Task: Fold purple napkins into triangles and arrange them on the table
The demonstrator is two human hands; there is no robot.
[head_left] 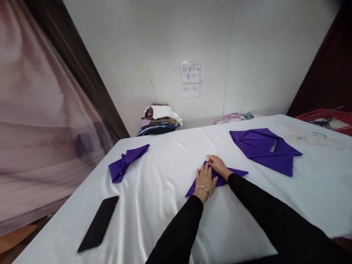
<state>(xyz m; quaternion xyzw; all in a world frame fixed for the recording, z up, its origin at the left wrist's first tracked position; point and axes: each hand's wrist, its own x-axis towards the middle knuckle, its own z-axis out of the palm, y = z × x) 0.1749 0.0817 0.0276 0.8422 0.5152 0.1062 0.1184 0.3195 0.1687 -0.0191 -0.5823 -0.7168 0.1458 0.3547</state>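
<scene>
A purple cloth napkin lies folded in a pointed, roughly triangular shape on the white-covered table. My left hand, with a silver bracelet at the wrist, rests flat on its left part, fingers stretched out. Just beyond it, my right hand has thumb and fingers closed at the napkin's top corner. The fold under both hands is partly hidden. To the left sits another purple napkin, gathered into a bow-like shape. At the right is a loose pile of purple napkins, with a small pale tag showing.
A black phone-like slab lies near the table's left edge. Folded clothes are stacked against the back wall, and more fabric lies to their right. Written paper sheets hang on the wall. At far right stands a red basket; a curtain hangs left.
</scene>
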